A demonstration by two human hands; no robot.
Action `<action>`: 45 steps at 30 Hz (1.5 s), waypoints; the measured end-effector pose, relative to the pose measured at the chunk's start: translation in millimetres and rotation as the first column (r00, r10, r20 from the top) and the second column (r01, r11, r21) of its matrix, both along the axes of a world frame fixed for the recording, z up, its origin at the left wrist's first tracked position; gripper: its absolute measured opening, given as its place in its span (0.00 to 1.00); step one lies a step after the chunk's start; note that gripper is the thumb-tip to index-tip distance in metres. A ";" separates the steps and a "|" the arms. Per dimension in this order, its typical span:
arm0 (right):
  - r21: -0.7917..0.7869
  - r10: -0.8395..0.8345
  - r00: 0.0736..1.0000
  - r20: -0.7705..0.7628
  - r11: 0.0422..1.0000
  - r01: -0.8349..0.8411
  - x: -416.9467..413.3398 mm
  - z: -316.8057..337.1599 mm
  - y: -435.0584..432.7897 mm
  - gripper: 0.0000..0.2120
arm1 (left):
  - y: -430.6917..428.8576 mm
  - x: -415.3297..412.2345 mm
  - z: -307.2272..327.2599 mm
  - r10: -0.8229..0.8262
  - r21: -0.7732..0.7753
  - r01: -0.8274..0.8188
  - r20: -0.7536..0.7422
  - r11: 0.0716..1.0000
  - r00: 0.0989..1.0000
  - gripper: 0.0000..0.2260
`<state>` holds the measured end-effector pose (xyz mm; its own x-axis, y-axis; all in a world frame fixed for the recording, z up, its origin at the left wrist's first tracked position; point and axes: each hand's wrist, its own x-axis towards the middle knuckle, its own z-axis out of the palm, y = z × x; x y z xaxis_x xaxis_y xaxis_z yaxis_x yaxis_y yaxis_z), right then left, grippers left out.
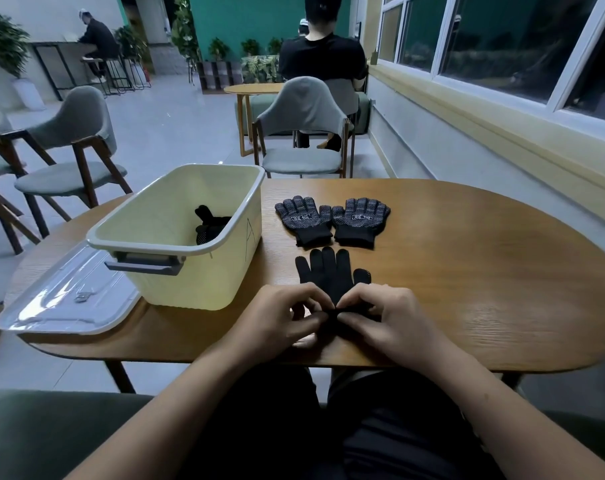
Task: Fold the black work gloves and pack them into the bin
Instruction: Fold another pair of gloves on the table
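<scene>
Head cam: both hands, left hand (280,317) and right hand (384,317), have a closed pinch grip on the cuff of the glove (328,275) lying flat on the tabletop (484,271), beside the bin (176,237). Looks like stacked layers, so a loose pinch could let them slide apart mid-fold.

From my view, both hands cover the cuff of the near glove (328,271), the bin (176,216) wall hides most of the packed glove (209,221), and the white print on the two far gloves (332,221) is too small to read.
</scene>
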<state>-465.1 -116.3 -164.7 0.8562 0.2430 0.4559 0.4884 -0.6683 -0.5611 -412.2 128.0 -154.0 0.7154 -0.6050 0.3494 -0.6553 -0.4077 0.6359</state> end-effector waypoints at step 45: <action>-0.100 -0.043 0.999 0.001 0.994 0.043 -2.4 2.3 4.6 0.07 | -9.9 1.7 -0.2 0.096 0.072 -0.099 0.052 0.992 0.994 0.03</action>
